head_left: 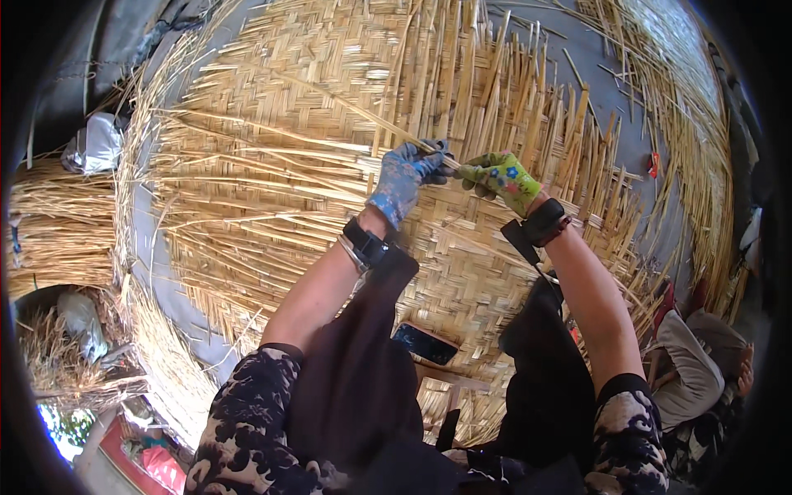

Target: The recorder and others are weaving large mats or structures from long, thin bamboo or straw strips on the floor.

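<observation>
A long, flat straw-coloured reed strip [363, 112] slants from the upper left down to my hands. My left hand [407, 176], in a blue patterned glove, is closed around it near its lower right end. Right beside it, my right hand [505, 179], in a yellow-green flowered glove, pinches the same end, and the fingertips of both hands almost meet. Beneath them spreads a large woven reed mat [462, 260] with a criss-cross pattern. Loose strips [272, 153] fan out from its left side, and upright ends [503, 91] stick out at the upper right.
A dark phone [425, 343] lies on the mat between my knees. Reed bundles [62, 223] are piled at the left, near a silvery plastic bag [101, 144]. More loose reeds [676, 140] lie at the right. Another person's leg [693, 371] shows at the lower right. A small red object [654, 164] rests beyond the mat.
</observation>
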The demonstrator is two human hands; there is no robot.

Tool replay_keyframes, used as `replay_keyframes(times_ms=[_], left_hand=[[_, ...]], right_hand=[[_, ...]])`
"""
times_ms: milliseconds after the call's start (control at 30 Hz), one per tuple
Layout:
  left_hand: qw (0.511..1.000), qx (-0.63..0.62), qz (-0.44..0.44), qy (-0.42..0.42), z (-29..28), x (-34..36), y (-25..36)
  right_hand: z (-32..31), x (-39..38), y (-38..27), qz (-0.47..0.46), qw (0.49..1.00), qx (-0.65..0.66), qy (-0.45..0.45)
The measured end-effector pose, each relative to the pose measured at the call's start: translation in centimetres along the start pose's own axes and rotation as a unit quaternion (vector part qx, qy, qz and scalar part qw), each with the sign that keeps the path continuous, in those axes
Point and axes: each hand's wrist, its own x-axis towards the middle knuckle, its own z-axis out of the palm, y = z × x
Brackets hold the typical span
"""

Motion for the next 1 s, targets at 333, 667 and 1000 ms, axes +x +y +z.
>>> replay_keyframes(times_ms=[333,667,1000], left_hand=[[0.721,-0.636,-0.241,0.135,-0.2,-2.4,1.3],[0.963,-0.252,-0.035,0.091,2.7,-1.9,-2.3],[0.853,-0.429,-0.295,0.046,2.1,-1.9,-0.2]], right_hand=[[0.2,0.6,2.4,-0.003,0.996,0.081,-0.047],[0.9,1.8,3.5,0.026,0.989,0.141,0.031],[1.5,1.2,5.1,0.03,0.967,0.251,0.039]])
